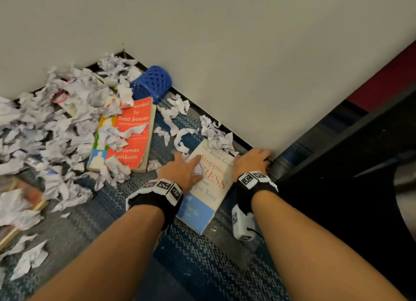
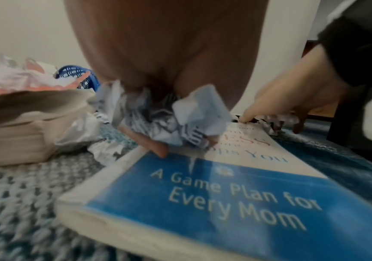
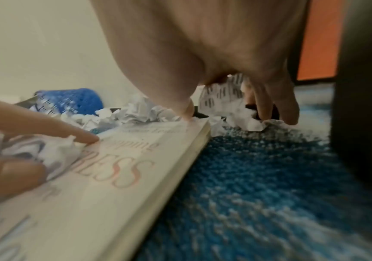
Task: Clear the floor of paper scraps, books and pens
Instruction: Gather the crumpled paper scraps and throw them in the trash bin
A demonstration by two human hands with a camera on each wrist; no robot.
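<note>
Your left hand (image 1: 182,170) sits over the cover of the white-and-blue book (image 1: 207,188), which lies flat on the blue carpet (image 1: 202,267) close to the wall (image 1: 247,64). In the left wrist view its fingers are curled around a crumpled paper scrap (image 2: 171,121), with one fingertip touching the book's cover; the forefinger reaches out along the cover toward the title.

Your right hand (image 1: 252,163) is down at the book's far right corner, beside the baseboard. The right wrist view shows its fingers bent around another crumpled scrap (image 3: 229,104), the thumb touching the corner of the book and the other fingertips at the carpet.

More scraps (image 1: 216,136) lie on and just beyond the top edge of that book. To the left, an orange book (image 1: 128,134) lies on the carpet, partly covered by torn paper, and a large heap of paper scraps (image 1: 56,120) spreads from it to the left edge of the view. A blue mesh pen holder (image 1: 153,82) lies on its side against the wall, just behind the orange book. Another book (image 1: 27,199) shows at the far left, half buried in paper. A dark piece of furniture (image 1: 349,165) stands to your right.
</note>
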